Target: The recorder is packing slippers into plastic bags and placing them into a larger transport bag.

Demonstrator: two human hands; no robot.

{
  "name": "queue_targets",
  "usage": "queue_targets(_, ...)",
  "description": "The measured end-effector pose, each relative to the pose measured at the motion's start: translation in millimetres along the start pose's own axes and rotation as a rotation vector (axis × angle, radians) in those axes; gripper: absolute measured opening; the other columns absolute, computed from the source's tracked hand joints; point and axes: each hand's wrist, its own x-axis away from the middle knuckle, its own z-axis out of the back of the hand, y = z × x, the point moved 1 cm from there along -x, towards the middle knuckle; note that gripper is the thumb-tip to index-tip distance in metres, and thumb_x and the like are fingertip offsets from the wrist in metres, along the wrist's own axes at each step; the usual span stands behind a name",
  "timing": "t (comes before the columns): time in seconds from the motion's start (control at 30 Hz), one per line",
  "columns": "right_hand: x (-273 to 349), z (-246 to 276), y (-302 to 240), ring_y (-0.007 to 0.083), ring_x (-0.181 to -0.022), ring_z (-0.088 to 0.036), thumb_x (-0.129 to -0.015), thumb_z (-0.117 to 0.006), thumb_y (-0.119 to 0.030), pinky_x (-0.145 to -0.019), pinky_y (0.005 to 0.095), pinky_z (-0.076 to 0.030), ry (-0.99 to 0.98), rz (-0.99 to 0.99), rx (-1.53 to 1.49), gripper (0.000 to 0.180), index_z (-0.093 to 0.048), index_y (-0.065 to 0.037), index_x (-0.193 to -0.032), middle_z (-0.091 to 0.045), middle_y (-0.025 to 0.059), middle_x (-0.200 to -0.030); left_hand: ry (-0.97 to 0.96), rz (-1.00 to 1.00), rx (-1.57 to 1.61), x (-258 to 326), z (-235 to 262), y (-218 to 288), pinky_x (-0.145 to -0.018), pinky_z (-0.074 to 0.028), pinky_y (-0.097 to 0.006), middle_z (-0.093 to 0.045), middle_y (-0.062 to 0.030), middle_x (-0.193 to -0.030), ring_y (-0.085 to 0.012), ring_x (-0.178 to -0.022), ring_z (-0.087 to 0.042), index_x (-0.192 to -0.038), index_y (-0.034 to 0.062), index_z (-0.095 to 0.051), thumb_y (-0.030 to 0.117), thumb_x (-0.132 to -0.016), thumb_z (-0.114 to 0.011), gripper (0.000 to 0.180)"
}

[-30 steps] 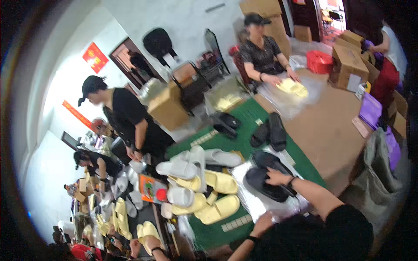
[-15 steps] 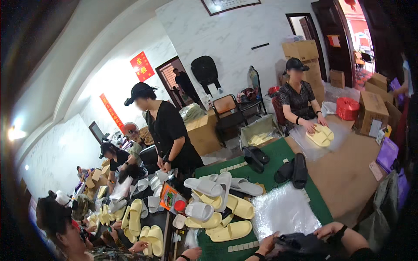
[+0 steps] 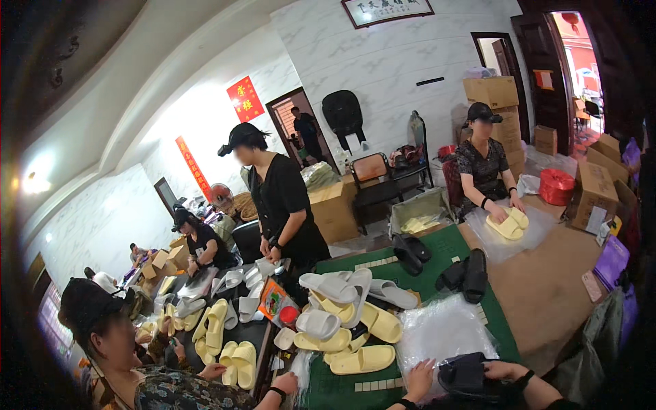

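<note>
At the near edge of the green table, my right hand [image 3: 504, 371] grips a pair of black slippers [image 3: 468, 374] by their right side. My left hand [image 3: 419, 380] is apart from the slippers, its fingers stretched out at the lower edge of a stack of clear plastic bags [image 3: 447, 331]. To the left of the bags, a heap of slippers in yellow [image 3: 362, 360] and grey [image 3: 393, 294] covers part of the table. More black slippers [image 3: 471, 275] lie beyond the bags.
The green tabletop [image 3: 437, 263] adjoins a brown board [image 3: 540, 294]. Across it a seated person handles yellow slippers [image 3: 507, 224] on plastic. Nearby on the left, another person's hand [image 3: 283, 383] touches clear plastic. A red-lidded jar [image 3: 288, 316] stands beside the heap.
My left hand has let go of the black slippers and moved to the plastic bags. My right hand still holds the slippers. The view has turned slightly left.
</note>
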Motion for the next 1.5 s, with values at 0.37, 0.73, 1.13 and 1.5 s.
queue_targets(0.37,-12,-3,10,0.0363,-0.118,-0.04,-0.073,-0.055,-0.02,-0.093,0.0388,-0.039,0.177,0.184,0.417,0.032,-0.059,0.007,-0.089,-0.043,0.0277,-0.125,-0.02,0.091,0.483,3,-19,-7,-0.093,-0.04,-0.037,-0.05,-0.0209,-0.12,-0.0349,-0.109,-0.049,-0.121,0.0115,-0.051,0.007,-0.084,-0.047,0.038)
queue_targets(0.73,4,-25,-25,0.0424,-0.109,-0.046,-0.069,-0.057,-0.02,-0.095,0.0419,-0.037,0.614,-0.022,0.639,0.032,-0.06,0.008,-0.084,-0.041,0.0303,-0.125,-0.079,0.006,0.46,-21,16,42,-0.094,-0.037,-0.038,-0.044,-0.0219,-0.125,-0.0373,-0.113,-0.045,-0.123,0.0187,-0.051,0.018,-0.089,-0.047,0.034)
queue_targets(1.13,-6,-37,-63,0.0452,-0.105,-0.045,-0.062,-0.065,-0.015,-0.092,0.0464,-0.037,0.744,0.091,0.515,0.034,-0.058,0.009,-0.085,-0.04,0.0343,-0.119,-0.005,-0.304,0.308,-36,45,74,-0.099,-0.026,-0.048,-0.026,-0.0158,-0.141,-0.0385,-0.127,-0.026,-0.121,0.0291,-0.054,0.017,-0.086,-0.053,0.037)
queue_targets(1.5,-50,-36,-65,0.0464,-0.108,-0.042,-0.076,-0.06,-0.017,-0.095,0.0459,-0.034,1.133,0.22,0.526,0.044,-0.049,0.007,-0.111,-0.041,0.0329,-0.12,0.37,-0.112,0.518,-43,59,91,-0.105,-0.019,-0.045,-0.016,-0.0282,-0.14,-0.0378,-0.131,-0.019,-0.139,0.0131,-0.022,0.016,-0.083,-0.059,0.068)
